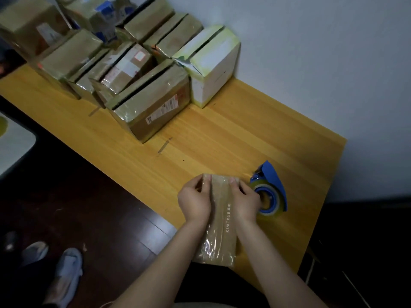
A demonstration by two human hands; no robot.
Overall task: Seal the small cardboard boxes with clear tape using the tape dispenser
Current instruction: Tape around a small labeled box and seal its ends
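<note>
A small brown cardboard box [220, 227] with white lettering lies lengthwise at the near edge of the wooden table [200, 134], its top shiny with clear tape. My left hand [194, 200] grips the box's far left corner, fingers curled over its edge. My right hand [243, 202] grips the far right corner the same way. A blue tape dispenser [270, 190] with a roll of clear tape lies on the table just right of my right hand, touched by neither hand.
Several taped cardboard boxes [151, 103] stand packed together at the table's far left, with a white box [213, 67] beside them against the wall. Dark floor and a pair of light shoes [64, 274] lie to the left below the table.
</note>
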